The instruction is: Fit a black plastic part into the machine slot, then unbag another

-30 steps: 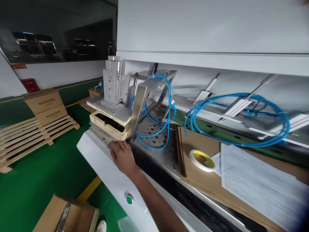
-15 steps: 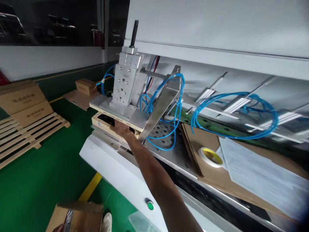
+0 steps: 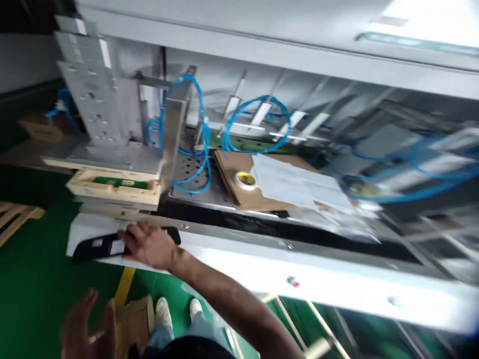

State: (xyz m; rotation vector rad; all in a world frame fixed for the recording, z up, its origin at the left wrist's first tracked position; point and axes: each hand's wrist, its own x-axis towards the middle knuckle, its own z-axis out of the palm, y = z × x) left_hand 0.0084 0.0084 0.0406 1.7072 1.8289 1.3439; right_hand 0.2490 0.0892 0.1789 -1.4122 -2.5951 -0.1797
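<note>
My right hand (image 3: pixel 149 244) reaches out to the left and grips a long flat black part (image 3: pixel 93 247) over the machine's white front ledge (image 3: pixel 232 259). Just above it sits a cream-coloured nest fixture (image 3: pixel 112 187) with green showing in its recess, under a grey metal press block (image 3: pixel 90 99). My left hand (image 3: pixel 90 324) is low at the bottom left, blurred, with its fingers spread and nothing in it.
Blue air hoses (image 3: pixel 198 144) loop over a perforated metal plate. A cardboard sheet (image 3: pixel 232 192) carries a roll of tape (image 3: pixel 245 179) and papers (image 3: pixel 295 184). On the green floor are a cardboard box (image 3: pixel 134 319), my shoes and a wooden pallet (image 3: pixel 15 219).
My right hand went into the fixture, then drew back down to the white ledge with the black part; the nest now shows green. My left hand came into view. The view swung right.
</note>
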